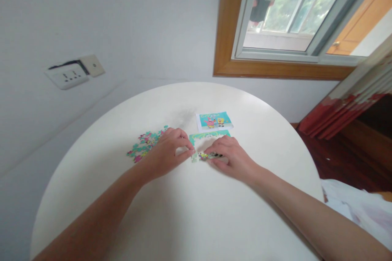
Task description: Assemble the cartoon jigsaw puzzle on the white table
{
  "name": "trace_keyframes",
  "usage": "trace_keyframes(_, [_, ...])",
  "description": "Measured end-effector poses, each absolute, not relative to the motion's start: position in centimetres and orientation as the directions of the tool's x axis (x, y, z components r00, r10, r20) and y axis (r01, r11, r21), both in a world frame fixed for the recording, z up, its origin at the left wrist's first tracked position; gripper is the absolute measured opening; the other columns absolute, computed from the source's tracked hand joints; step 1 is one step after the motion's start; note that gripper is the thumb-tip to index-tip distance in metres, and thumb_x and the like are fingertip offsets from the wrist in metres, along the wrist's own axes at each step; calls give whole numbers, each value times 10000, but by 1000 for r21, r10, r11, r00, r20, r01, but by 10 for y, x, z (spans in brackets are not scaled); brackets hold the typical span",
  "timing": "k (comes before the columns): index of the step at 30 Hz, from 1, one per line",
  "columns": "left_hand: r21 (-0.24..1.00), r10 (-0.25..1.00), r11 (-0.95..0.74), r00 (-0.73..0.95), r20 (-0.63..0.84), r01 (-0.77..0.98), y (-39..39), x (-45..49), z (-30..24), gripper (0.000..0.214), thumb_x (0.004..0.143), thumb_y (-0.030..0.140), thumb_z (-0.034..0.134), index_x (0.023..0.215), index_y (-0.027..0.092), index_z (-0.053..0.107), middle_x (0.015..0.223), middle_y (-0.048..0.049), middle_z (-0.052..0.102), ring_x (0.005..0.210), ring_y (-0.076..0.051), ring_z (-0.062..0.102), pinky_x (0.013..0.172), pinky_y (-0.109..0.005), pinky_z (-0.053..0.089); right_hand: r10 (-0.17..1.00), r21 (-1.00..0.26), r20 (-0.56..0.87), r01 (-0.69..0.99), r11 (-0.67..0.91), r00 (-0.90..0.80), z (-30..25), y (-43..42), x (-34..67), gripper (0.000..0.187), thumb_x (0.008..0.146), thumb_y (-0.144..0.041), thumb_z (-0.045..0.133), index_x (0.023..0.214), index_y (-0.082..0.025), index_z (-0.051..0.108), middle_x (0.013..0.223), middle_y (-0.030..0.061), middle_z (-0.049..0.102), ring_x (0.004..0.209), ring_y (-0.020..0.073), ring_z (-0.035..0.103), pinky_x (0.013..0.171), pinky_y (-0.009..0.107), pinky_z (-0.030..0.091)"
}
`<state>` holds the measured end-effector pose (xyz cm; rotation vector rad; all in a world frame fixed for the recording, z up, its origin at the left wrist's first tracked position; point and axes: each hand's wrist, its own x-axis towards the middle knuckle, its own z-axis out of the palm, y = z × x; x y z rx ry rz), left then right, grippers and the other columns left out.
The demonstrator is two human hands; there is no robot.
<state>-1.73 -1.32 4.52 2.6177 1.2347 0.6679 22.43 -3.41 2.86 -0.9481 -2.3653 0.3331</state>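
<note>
A partly assembled jigsaw puzzle [211,133] lies on the white table, with a green strip along its far side and a bare middle. At its left edge, the thumb and forefinger of my left hand [168,149] pinch close together on a pale green puzzle piece [194,158]. My right hand [231,157] is curled over the near right part, its thumb and fingertips at a yellow and pink puzzle piece [202,156]. Its palm and fingers partly cover other pieces. Beside my left hand, a pile of loose puzzle pieces [145,143] is partly hidden by that hand.
A picture card [216,121] with a pink and a yellow cartoon figure lies just beyond the puzzle. The round white table [171,224] reaches close to the wall, which has a socket [70,76]. A wood-framed window [226,67] is at the back right.
</note>
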Motion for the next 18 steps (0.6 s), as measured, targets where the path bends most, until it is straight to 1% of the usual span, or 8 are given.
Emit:
trace_keyframes(4, [306, 776, -626, 534, 334, 718, -8, -21, 39, 161, 827, 320, 576, 784, 230, 703, 889, -27, 582, 897, -197, 506, 884, -375, 369, 706, -346, 379, 617, 707, -598, 24, -31, 224, 254, 863, -242, 577, 1098, -278, 669, 1020, 48, 631, 998, 205, 494, 867, 359, 332])
trace_keyframes(10, [302, 778, -621, 521, 352, 723, -10, -9, 27, 92, 782, 245, 625, 729, 234, 700, 861, -25, 568, 908, -201, 513, 862, -368, 372, 700, -313, 351, 626, 714, -622, 22, -33, 220, 263, 877, -254, 570, 1121, -281, 664, 1087, 51, 615, 1029, 215, 466, 884, 375, 326])
trace_keyframes(14, [281, 777, -616, 511, 368, 736, -11, -8, 28, 70, 765, 270, 651, 720, 232, 687, 865, -20, 554, 903, -196, 508, 859, -357, 379, 689, -298, 340, 622, 724, -640, 24, -34, 219, 258, 879, -260, 568, 1118, -264, 666, 1096, 60, 613, 1037, 221, 463, 897, 382, 328])
trace_keyframes(18, [250, 784, -601, 501, 367, 759, -13, -8, 29, 70, 762, 284, 655, 725, 230, 677, 895, -23, 555, 921, -198, 503, 865, -355, 386, 686, -288, 325, 623, 727, -650, 23, -35, 219, 262, 880, -267, 572, 1127, -271, 660, 1101, 60, 608, 1047, 218, 463, 899, 382, 328])
